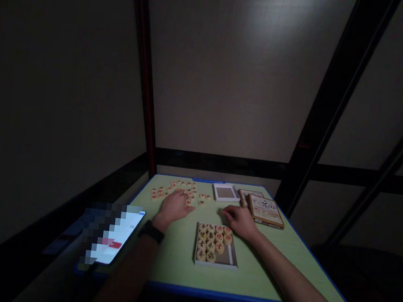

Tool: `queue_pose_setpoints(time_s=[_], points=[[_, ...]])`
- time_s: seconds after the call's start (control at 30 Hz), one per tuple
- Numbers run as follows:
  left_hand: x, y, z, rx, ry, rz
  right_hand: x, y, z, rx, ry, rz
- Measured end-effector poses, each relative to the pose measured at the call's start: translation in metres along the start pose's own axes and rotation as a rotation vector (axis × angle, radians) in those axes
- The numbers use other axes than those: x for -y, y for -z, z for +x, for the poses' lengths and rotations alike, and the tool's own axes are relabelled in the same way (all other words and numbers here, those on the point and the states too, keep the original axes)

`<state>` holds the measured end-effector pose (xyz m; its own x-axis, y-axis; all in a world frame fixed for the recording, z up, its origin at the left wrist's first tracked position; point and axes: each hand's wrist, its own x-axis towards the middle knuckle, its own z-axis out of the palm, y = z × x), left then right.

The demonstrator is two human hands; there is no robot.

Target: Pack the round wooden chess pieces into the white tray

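My left hand (175,207) lies on the green table (181,260) among several loose round wooden game pieces (178,189), its fingers curled over some of them. A black watch sits on that wrist. My right hand (239,220) rests at the far right corner of a shallow box (217,245) that holds several of the same pieces in rows. Its fingers are bent down near the box's edge; whether they hold a piece is hidden.
A phone (119,236) with a lit screen lies at the table's left edge. An empty white box lid (226,192) and two flat printed boxes (265,210) sit at the far right. Dark frame posts (146,91) rise behind the blue-edged table.
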<state>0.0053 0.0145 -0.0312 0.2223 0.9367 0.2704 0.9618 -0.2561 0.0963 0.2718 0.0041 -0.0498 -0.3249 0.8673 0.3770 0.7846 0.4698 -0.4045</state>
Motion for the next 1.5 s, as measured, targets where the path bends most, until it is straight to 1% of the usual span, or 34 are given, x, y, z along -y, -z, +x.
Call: queue_pose_setpoints(time_s=[0.17,0.3,0.5,0.63,0.9,1.0,1.07,1.13,1.2,1.27,1.33,1.43,1.5], points=[[0.001,0.000,0.000,0.016,-0.026,-0.018,0.005,-0.001,-0.001,0.025,0.015,-0.046],[0.002,-0.001,0.002,0.021,-0.032,-0.021,0.007,-0.003,-0.002,0.026,0.020,-0.042],[0.004,-0.006,0.004,0.035,-0.017,-0.048,0.004,-0.004,-0.002,0.005,-0.006,-0.020],[0.006,-0.010,0.006,0.047,-0.019,-0.064,0.002,-0.005,-0.001,0.013,-0.010,-0.011],[0.008,-0.015,0.008,0.023,-0.008,-0.128,0.002,-0.005,-0.001,0.024,-0.002,0.027],[0.008,-0.010,0.009,0.000,-0.009,-0.165,0.001,-0.004,-0.001,0.032,0.001,0.032],[0.011,-0.002,0.009,-0.058,-0.003,-0.188,0.001,-0.004,-0.001,0.032,0.001,0.035],[0.015,0.008,0.009,-0.130,0.052,-0.186,0.000,-0.004,-0.001,0.024,0.000,0.043],[0.021,0.017,0.006,-0.164,0.149,-0.144,-0.001,-0.005,0.000,0.008,-0.004,0.056],[0.026,0.024,0.001,-0.115,0.226,-0.071,0.001,-0.005,0.005,-0.009,-0.004,0.064],[0.029,0.027,-0.006,-0.015,0.238,-0.016,0.006,-0.003,0.013,0.004,0.020,0.061],[0.029,0.025,-0.017,0.109,0.208,-0.006,0.021,0.000,0.032,0.110,0.114,0.047],[0.028,0.021,-0.023,0.136,0.206,-0.012,0.034,-0.001,0.048,0.178,0.183,0.051]])
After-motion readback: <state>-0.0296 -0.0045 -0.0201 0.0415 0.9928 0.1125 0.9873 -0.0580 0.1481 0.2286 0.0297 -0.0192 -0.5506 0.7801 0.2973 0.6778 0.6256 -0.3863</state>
